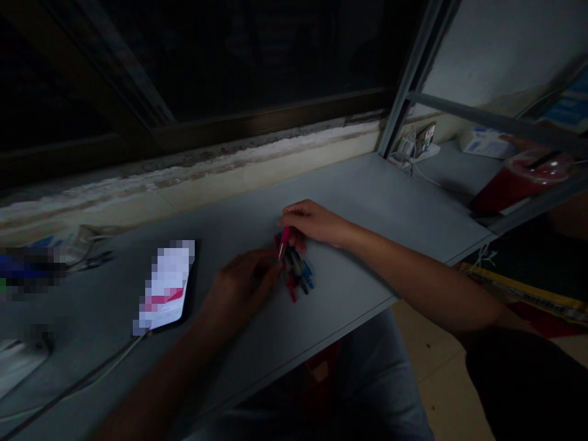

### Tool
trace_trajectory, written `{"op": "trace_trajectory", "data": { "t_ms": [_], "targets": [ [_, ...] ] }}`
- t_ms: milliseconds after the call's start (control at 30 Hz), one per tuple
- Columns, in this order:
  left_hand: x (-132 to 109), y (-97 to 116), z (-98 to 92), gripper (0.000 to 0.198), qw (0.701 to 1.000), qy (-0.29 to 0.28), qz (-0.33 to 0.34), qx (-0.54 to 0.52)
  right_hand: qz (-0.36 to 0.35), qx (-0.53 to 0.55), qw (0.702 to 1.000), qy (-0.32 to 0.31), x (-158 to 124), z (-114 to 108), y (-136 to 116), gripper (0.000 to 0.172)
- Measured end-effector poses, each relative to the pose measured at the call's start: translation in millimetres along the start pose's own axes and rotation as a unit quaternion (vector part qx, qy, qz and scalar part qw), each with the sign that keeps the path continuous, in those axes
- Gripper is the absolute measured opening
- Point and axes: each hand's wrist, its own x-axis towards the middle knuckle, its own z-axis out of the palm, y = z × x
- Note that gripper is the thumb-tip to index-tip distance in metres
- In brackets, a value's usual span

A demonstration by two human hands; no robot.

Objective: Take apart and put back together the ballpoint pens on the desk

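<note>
A grey desk ran beneath a dark window, a phone lying on it. The right hand curled closed around a pink pen above a bunch of pens; the left hand stood half-closed just beside them, its grip unclear.

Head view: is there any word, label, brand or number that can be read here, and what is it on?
No text can be read.
The phone screen: blurred out, unreadable.
The pens: any markings too small to read.
The white box: blue print, too small to read.
The yellow strip: dark print, too blurred to read.
</note>
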Motion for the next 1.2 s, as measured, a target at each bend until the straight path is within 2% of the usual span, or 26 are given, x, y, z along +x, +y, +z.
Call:
{"op": "trace_trajectory", "data": {
  "t_ms": [133, 200, 333, 467, 667, 767, 867, 933, 1100, 1200],
  "targets": [
    [0.8, 0.2, -1.9, 0.044, 0.998, 0.058, -0.011, 0.028, -0.025, 0.03, 0.998, 0.047, 1.2, 0.1, -0.4, 0.038],
    [1.0, -1.1, -3.6, 0.04, 0.996, 0.07, -0.008, 0.058, -0.052, 0.044, 0.996, 0.066, 1.3, 0.4, -1.4, 0.039],
    [0.9, -6.2, -5.8, 0.037, 0.99, 0.09, 0.007, 0.106, -0.054, -0.003, 0.998, 0.031, 0.9, -0.1, -0.3, 0.05],
    [1.2, -2.8, -7.7, 0.037, 0.995, 0.064, 0.005, 0.07, -0.096, -0.051, 0.994, -0.026, 1.7, -2.1, 3.6, 0.065],
    [3.8, 14.8, -11.2, 0.039, 0.996, -0.001, -0.059, -0.073, -0.168, -0.068, 0.98, -0.082, 0.4, -8.0, 1.2, 0.065],
    [2.6, 13.3, -9.7, 0.041, 0.995, -0.005, -0.057, -0.082, -0.181, -0.088, 0.977, -0.077, -0.1, -8.7, 0.3, 0.066],
    [0.2, 4.3, -6.6, 0.036, 0.999, 0.035, -0.024, 0.001, -0.161, -0.093, 0.981, -0.05, 1.6, -7.0, 2.1, 0.067],
    [-0.3, -2.2, -4.8, 0.035, 0.994, 0.073, 0.029, 0.076, -0.131, -0.072, 0.988, -0.033, 2.4, -5.6, 3.6, 0.068],
    [3.6, -10.1, -8.7, 0.03, 0.952, 0.124, 0.162, 0.229, -0.061, -0.015, 0.998, -0.005, -2.9, -3.0, 1.5, 0.067],
    [5.5, -11.8, -16.4, 0.027, 0.923, 0.151, 0.202, 0.291, 0.025, 0.029, 0.999, -0.032, -8.0, -0.6, -3.2, 0.066]
  ]
}}
